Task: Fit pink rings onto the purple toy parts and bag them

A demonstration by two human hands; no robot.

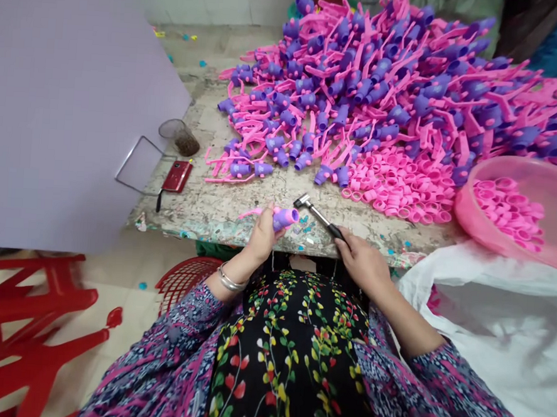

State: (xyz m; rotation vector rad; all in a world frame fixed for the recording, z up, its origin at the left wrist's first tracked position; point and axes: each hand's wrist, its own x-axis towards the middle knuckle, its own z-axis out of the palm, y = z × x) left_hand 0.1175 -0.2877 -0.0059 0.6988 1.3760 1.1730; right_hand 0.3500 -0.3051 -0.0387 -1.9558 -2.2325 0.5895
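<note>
A: Where's the tubular purple plastic piece with pink fittings [285,218]?
B: Grasped in the left hand [261,238], over the near edge of the worn, paint-flecked tabletop [198,210]. Its long axis runs roughly sideways, the round mouth facing right.
A: And the hammer with a silvery metal shaft and black grip [320,215]?
B: The right hand [364,262] is wrapped round the grip. The shaft slants up and left, so the head sits just beyond and right of that mouth — nearer the left hand than the right. Whether the head touches the tabletop, I can't tell.
A: Counts?
B: One hammer, one piece in hand, one translucent pink plastic bowl [471,201]. The heaped purple-and-pink plastic pieces [361,88] and small pink plastic rings [402,184] — too many, too overlapped to count.
</note>
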